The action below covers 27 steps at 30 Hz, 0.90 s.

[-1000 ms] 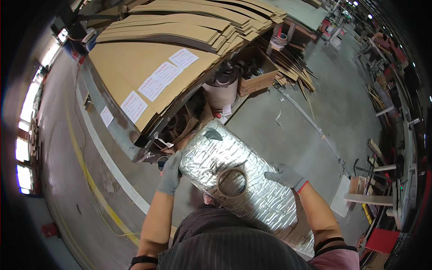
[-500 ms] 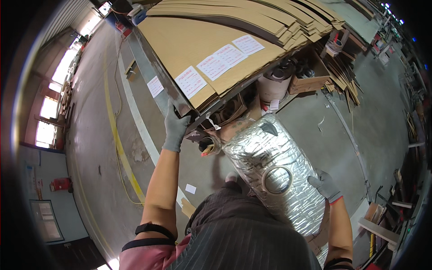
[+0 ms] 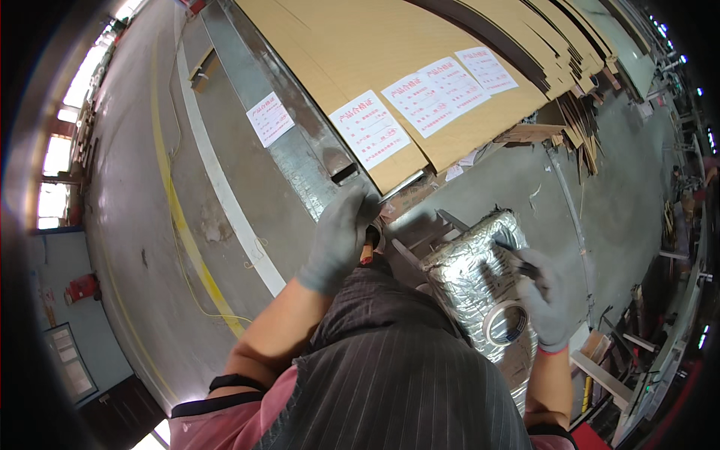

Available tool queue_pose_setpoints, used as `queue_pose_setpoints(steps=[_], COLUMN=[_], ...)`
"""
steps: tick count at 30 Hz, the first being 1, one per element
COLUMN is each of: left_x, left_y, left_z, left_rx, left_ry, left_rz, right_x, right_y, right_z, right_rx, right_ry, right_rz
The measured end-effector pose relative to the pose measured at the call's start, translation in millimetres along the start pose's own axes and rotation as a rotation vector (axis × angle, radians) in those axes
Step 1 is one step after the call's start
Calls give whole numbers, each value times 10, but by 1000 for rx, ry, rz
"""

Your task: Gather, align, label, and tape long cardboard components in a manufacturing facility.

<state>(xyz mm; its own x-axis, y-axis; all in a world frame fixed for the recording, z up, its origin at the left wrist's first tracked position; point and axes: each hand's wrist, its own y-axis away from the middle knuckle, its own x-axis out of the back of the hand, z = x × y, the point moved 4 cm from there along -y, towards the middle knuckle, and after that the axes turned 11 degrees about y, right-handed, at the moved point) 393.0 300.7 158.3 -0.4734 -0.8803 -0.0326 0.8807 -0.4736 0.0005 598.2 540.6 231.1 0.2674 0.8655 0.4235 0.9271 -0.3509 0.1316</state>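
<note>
the left hand (image 3: 341, 238), gloved, has fingers curled around a small orange-handled tool (image 3: 367, 251) just under the cardboard stack's edge (image 3: 397, 176). the right hand (image 3: 541, 296) presses spread fingers on the foil-wrapped duct (image 3: 469, 274), beside a tape roll (image 3: 506, 322); open concrete floor (image 3: 615, 195) lies beyond.

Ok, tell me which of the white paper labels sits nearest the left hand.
The white label at the near end of the cardboard stack, just above the gloved left hand. The two labels further along the stack and the one on the metal rail lie farther off.
</note>
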Motion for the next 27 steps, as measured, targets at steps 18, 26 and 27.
queue_pose_setpoints(steps=[18,26,27], left_x=[22,207,258], left_y=[-208,-107,-262], left_z=[-266,115,389], left_rx=[365,457,-33], left_ry=[1326,490,-42], left_rz=[-152,63,-51], right_x=[-1682,-1907,-1917], right_y=[-1250,-1487,-1515], right_z=[-11,90,171], right_rx=[-161,-338,-383], right_ry=[-792,-1147,-1186], right_rz=[-327,-159,-122])
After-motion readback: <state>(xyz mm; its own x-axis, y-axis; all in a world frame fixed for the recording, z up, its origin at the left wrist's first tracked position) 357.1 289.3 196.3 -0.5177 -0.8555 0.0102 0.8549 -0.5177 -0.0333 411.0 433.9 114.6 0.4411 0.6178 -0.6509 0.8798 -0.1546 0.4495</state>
